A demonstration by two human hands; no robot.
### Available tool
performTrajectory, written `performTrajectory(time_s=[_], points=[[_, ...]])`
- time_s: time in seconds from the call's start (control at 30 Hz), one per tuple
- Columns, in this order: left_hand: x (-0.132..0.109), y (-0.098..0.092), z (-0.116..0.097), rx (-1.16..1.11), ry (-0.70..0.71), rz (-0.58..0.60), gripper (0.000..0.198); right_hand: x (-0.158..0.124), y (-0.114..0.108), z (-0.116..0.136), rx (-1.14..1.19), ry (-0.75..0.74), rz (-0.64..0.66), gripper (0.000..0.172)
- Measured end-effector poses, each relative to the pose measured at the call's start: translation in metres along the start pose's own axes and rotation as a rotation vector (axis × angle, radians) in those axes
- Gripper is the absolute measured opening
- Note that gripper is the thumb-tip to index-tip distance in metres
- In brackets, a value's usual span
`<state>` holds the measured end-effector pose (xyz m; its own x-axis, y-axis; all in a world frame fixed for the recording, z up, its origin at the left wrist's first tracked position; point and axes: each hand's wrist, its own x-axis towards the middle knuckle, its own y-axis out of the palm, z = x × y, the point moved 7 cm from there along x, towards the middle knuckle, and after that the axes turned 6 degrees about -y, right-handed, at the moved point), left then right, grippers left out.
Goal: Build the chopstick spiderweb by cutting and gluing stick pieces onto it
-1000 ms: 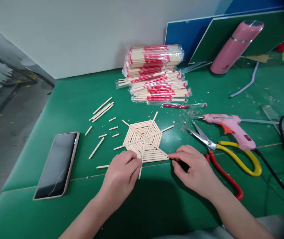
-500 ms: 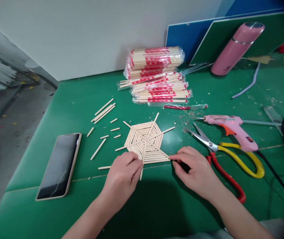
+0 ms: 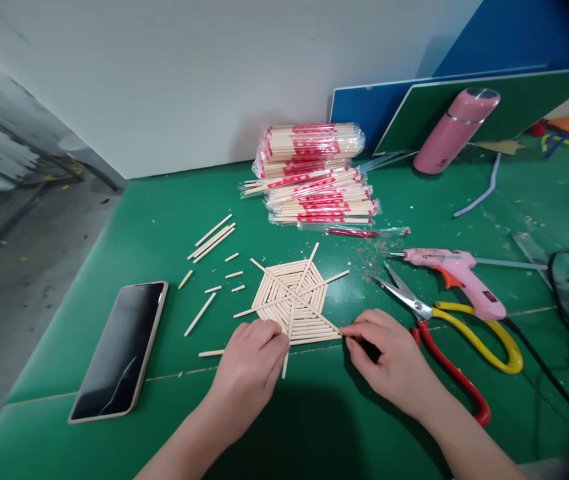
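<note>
Head view: my right hand [image 3: 399, 360] pinches the near-right corner of the stick web [image 3: 294, 297], left hand [image 3: 252, 363] bunched on its near-left side, exact hold hidden, near-edge sticks [image 3: 314, 337] running crosswise between both.

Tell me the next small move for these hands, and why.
Likely, press the outermost near stick gently inward against the web: the right hand is at its right end, the left hand is by the near spoke, and the glue gun lies unheld, so both hands seem placed to steady it.
</note>
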<state>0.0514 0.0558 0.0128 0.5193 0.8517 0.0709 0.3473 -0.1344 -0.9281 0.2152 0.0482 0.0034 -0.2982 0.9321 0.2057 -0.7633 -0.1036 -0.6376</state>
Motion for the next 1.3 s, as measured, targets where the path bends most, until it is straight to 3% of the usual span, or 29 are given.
performTrajectory(time_s=[0.17, 0.33, 0.47, 0.63, 0.83, 0.9, 1.0, 1.1, 1.3], points=[[0.001, 0.001, -0.001, 0.034, 0.028, 0.022, 0.022, 0.000, 0.001, 0.000, -0.006, 0.003, 0.000, 0.015], [0.000, -0.007, -0.004, 0.055, 0.091, -0.028, 0.024, 0.000, 0.001, -0.001, -0.005, 0.011, -0.001, 0.015], [0.000, -0.023, -0.007, 0.062, 0.129, -0.131, 0.025, 0.000, -0.002, -0.002, 0.054, 0.055, -0.031, 0.013], [0.004, -0.055, -0.006, -0.022, 0.112, -0.285, 0.016, -0.001, -0.013, -0.001, 0.171, 0.113, -0.160, 0.013], [0.009, -0.088, 0.015, -0.016, -0.168, -0.539, 0.009, -0.014, -0.053, -0.007, -0.017, 0.180, -0.350, 0.022], [0.008, -0.087, 0.023, -0.040, -0.219, -0.582, 0.007, -0.025, -0.074, -0.019, -0.166, 0.276, -0.443, 0.022], [0.006, -0.076, 0.030, -0.086, -0.201, -0.592, 0.007, -0.044, -0.095, -0.039, -0.364, 0.412, -0.460, 0.025], [0.004, -0.068, 0.031, -0.083, -0.159, -0.610, 0.007, -0.064, -0.103, -0.057, -0.430, 0.471, -0.410, 0.027], [0.004, -0.059, 0.026, -0.086, -0.134, -0.566, 0.008, -0.088, -0.099, -0.072, -0.563, 0.421, -0.274, 0.024]])
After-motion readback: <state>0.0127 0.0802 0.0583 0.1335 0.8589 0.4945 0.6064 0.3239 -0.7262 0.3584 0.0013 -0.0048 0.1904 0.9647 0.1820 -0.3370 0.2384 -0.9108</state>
